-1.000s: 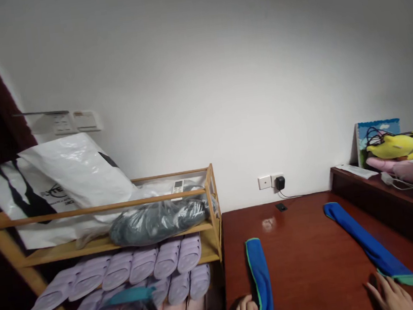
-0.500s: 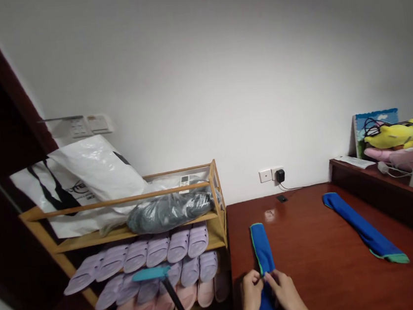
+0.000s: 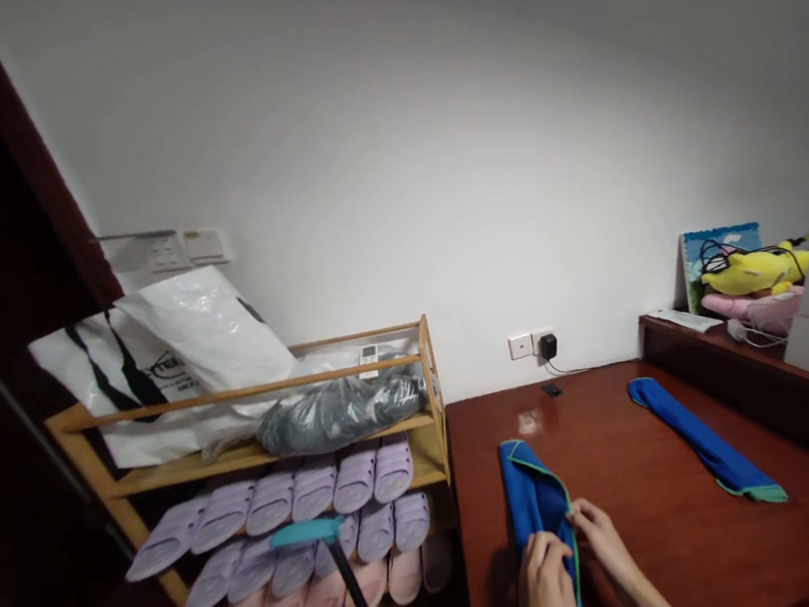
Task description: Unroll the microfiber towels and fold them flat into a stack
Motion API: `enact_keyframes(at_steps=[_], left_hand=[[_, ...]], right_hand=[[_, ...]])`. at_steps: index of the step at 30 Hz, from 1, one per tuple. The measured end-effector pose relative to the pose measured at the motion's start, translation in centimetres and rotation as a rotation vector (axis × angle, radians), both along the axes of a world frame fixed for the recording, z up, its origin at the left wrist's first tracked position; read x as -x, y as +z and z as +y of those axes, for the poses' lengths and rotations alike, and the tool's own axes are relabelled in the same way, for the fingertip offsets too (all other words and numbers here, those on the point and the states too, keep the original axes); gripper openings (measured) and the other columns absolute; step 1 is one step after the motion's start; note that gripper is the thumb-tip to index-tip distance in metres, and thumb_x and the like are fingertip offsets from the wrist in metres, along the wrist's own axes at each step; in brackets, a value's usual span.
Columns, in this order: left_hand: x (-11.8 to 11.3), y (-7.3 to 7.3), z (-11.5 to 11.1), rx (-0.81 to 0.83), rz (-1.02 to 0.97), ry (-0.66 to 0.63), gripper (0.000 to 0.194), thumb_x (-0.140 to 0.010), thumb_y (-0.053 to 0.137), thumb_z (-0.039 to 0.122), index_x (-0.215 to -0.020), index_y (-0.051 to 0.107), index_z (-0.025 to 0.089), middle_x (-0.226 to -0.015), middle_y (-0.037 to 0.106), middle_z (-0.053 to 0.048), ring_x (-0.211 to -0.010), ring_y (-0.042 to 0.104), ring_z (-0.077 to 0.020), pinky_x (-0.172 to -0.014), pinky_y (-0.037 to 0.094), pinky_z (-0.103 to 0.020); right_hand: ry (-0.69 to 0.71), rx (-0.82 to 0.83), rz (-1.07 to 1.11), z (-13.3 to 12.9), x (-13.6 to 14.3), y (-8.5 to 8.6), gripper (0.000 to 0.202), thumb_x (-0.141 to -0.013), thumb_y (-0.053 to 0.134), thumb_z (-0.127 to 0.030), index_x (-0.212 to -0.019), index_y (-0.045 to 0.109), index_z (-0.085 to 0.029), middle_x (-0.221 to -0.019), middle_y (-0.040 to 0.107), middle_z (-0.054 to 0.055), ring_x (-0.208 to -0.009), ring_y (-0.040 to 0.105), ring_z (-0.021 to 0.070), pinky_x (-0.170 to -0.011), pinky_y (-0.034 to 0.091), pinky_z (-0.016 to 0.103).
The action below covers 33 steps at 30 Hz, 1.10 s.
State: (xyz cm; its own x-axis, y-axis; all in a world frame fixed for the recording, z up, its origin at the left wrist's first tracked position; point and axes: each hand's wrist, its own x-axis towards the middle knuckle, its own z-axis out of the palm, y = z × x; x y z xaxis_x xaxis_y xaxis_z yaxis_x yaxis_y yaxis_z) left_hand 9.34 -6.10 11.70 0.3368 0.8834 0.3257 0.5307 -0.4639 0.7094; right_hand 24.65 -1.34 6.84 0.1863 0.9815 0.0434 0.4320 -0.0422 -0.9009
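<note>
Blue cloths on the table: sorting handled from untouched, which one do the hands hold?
The near-left blue cloth with green edging, pinched by both hands; the far-right rolled blue cloth lies untouched.

The bottom edge is cutting off the left hand at the wrist and the right hand along its forearm, so neither arm is showing. The left hand is lying over the near end of the blue cloth, hiding how far that cloth is reaching and what its fingers are gripping underneath. The lettering on the white plastic bag is showing only in part, too broken to read. The small dark object on the bench near the wall is too small to identify. The lowest pink slippers are running partly out of frame.
</note>
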Motion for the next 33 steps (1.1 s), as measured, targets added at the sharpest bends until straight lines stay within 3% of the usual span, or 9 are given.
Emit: enact_keyframes(at_steps=[3, 6, 10, 13, 17, 20, 25, 29, 33], left_hand=[[-1.8, -0.6, 0.2, 0.077, 0.139, -0.171, 0.047, -0.082, 0.035, 0.019, -0.125, 0.052, 0.026, -0.125, 0.056, -0.008, -0.119, 0.046, -0.0251, -0.104, 0.032, -0.045], [-3.1, -4.2, 1.6, 0.187, 0.267, -0.331, 0.06, -0.075, 0.054, 0.031, -0.134, 0.043, 0.026, -0.145, 0.037, -0.009, -0.133, 0.029, -0.0343, -0.108, 0.019, -0.058], [-4.4, -7.2, 2.7, 0.219, 0.322, -0.313, 0.061, -0.069, 0.056, 0.027, -0.13, 0.05, 0.022, -0.144, 0.037, -0.014, -0.133, 0.028, -0.0396, -0.109, 0.012, -0.062], [-4.0, -5.8, 1.8, 0.189, 0.304, -0.271, 0.063, -0.072, 0.048, 0.024, -0.134, 0.043, 0.027, -0.142, 0.042, -0.011, -0.133, 0.029, -0.0341, -0.11, 0.004, -0.06], [-0.8, -2.2, 1.2, 0.181, 0.443, -0.237, 0.057, -0.079, 0.038, 0.027, -0.136, 0.04, 0.029, -0.145, 0.038, -0.008, -0.135, 0.027, -0.029, -0.11, 0.006, -0.059], [3.2, -0.6, 1.9, 0.2, 0.537, -0.166, 0.055, -0.078, 0.04, 0.031, -0.132, 0.045, 0.029, -0.146, 0.037, -0.006, -0.135, 0.026, -0.027, -0.109, 0.007, -0.058], [8.7, 1.8, 3.6, 0.177, 0.717, 0.104, 0.048, -0.071, 0.041, 0.022, -0.113, 0.062, 0.031, -0.134, 0.051, -0.006, -0.129, 0.037, -0.027, -0.107, 0.016, -0.057], [5.7, 3.7, 2.9, 0.06, 0.754, 0.252, 0.052, -0.077, 0.035, 0.022, -0.124, 0.055, 0.013, -0.148, 0.031, -0.014, -0.137, 0.021, -0.0301, -0.109, 0.013, -0.056], [-1.2, 2.3, 1.5, 0.059, 0.515, -0.16, 0.056, -0.086, 0.03, 0.031, -0.141, 0.031, 0.023, -0.153, 0.014, -0.003, -0.141, 0.01, -0.0217, -0.113, 0.013, -0.049]], right_hand=[[-0.073, 0.026, -0.154, -1.2, -4.3, 0.1, 0.02, -0.067, 0.044, -0.043, -0.066, 0.048, -0.024, -0.074, 0.064, 0.008, -0.077, 0.063, 0.0259, -0.075, 0.047, 0.037], [-0.153, 0.075, -0.294, -2.7, -6.8, 0.0, 0.008, -0.061, 0.051, -0.03, -0.063, 0.053, -0.023, -0.07, 0.065, 0.014, -0.076, 0.063, 0.0353, -0.074, 0.045, 0.049], [-0.224, 0.003, -0.39, -2.5, -4.7, -0.3, 0.035, -0.065, 0.051, -0.024, -0.097, 0.062, -0.015, -0.113, 0.06, 0.024, -0.11, 0.054, 0.0401, -0.092, 0.038, 0.054], [-0.168, -0.117, -0.267, -1.4, -0.9, -0.9, 0.054, -0.082, 0.04, -0.038, -0.131, 0.043, -0.014, -0.138, 0.045, 0.015, -0.128, 0.041, 0.0273, -0.104, 0.035, 0.04], [-0.087, -0.094, -0.26, -1.3, 2.5, -2.6, 0.069, -0.087, 0.025, -0.057, -0.141, 0.028, -0.014, -0.146, 0.035, 0.01, -0.134, 0.032, 0.0236, -0.11, 0.028, 0.041], [0.023, -0.08, -0.519, -2.0, 2.8, -3.4, 0.07, -0.086, 0.027, -0.061, -0.141, 0.029, -0.018, -0.149, 0.027, 0.007, -0.138, 0.02, 0.0244, -0.113, 0.021, 0.046], [0.072, -0.114, -0.728, -2.7, 1.4, -3.6, 0.065, -0.086, 0.027, -0.062, -0.141, 0.026, -0.027, -0.15, 0.022, 0.003, -0.138, 0.02, 0.0238, -0.113, 0.022, 0.047], [0.088, -0.135, -0.77, -3.1, 0.2, -3.9, 0.062, -0.087, 0.028, -0.06, -0.141, 0.024, -0.03, -0.15, 0.023, 0.002, -0.138, 0.021, 0.0238, -0.111, 0.026, 0.047], [0.156, -0.145, -0.803, -3.6, -2.5, -4.6, 0.059, -0.087, 0.033, -0.056, -0.14, 0.024, -0.031, -0.149, 0.023, 0.002, -0.137, 0.022, 0.0246, -0.11, 0.027, 0.049]])
